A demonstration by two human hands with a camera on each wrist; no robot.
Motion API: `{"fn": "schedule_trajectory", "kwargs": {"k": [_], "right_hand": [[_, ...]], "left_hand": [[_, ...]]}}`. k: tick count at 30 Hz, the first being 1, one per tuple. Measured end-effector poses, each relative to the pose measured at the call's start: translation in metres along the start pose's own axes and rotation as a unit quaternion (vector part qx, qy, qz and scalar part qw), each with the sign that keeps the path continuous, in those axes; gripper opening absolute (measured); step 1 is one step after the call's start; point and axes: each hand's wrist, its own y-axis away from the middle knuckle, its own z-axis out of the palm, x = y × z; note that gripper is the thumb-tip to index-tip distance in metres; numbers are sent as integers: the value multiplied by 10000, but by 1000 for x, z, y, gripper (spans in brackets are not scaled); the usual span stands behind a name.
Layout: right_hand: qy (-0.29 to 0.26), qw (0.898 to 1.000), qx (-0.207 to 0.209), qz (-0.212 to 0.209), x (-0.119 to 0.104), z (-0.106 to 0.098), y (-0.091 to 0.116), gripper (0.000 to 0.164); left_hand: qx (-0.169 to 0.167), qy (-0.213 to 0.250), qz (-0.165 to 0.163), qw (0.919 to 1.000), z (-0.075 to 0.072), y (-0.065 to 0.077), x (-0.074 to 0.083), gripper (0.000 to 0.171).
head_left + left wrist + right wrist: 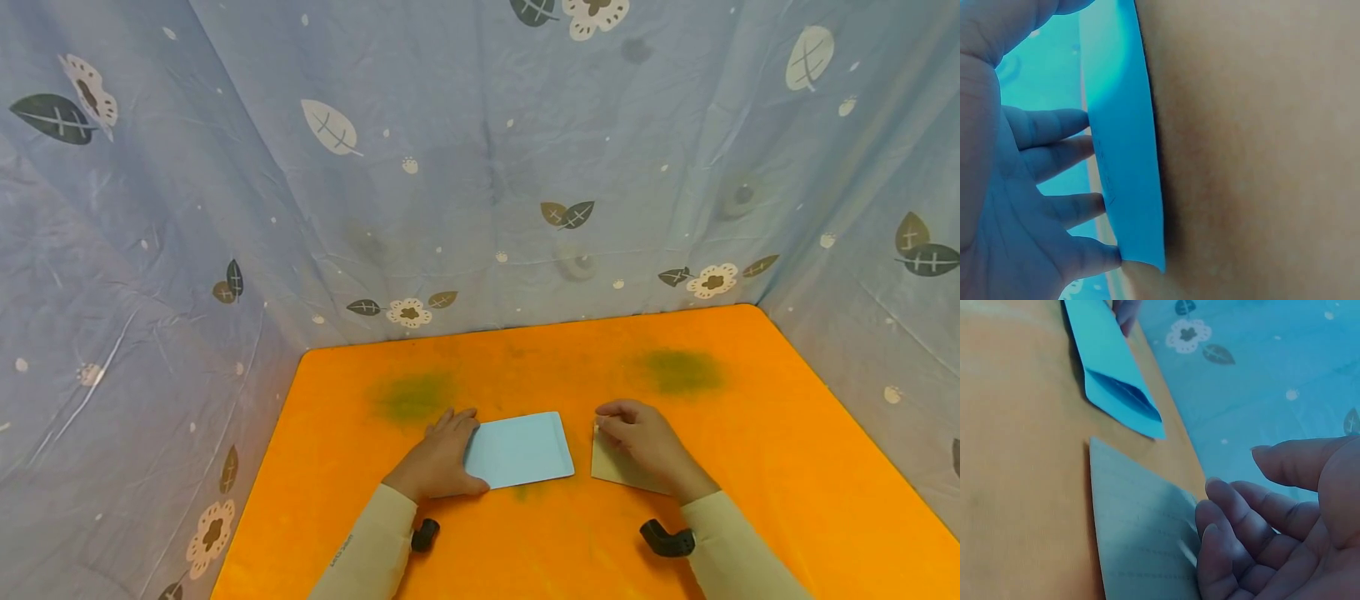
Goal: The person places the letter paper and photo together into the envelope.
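A light blue envelope (521, 450) lies on the orange table, its mouth facing right and gaping slightly in the right wrist view. My left hand (444, 458) holds its left end, thumb at the near edge and fingers at the far edge. The left wrist view has those fingers (1063, 153) fairly straight, tips against the envelope's side. To the right is a beige sheet of lined paper (1138, 531), partly hidden under my right hand (637, 437). My right fingertips, loosely bent, are right at the paper's edge, while the thumb stands apart from them.
The orange table (517, 367) has darker greenish patches toward the back. A blue patterned curtain (450, 183) surrounds its back and sides. Black curved wrist mounts (666, 540) stick out from both cuffs, low over the table.
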Motion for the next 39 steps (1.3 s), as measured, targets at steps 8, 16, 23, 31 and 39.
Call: {"fn": "schedule_trajectory", "kwargs": {"k": [8,16,23,31,39], "right_hand": [[77,9999,14,113,6,-15,5,45],[520,9982,149,265,15,-35,9,52],[643,9968,284,375,23,-47,13,55],[721,9955,353,495,28,-55,16,58],[800,9934,201,798,27,-70,22,79]], "left_hand": [[0,47,44,10000,0,0,-1,100],[5,43,-5,10000,0,0,-1,100],[30,45,-13,10000,0,0,0,101],[22,53,-22,10000,0,0,1,101],[34,84,8,10000,0,0,2,100]]}}
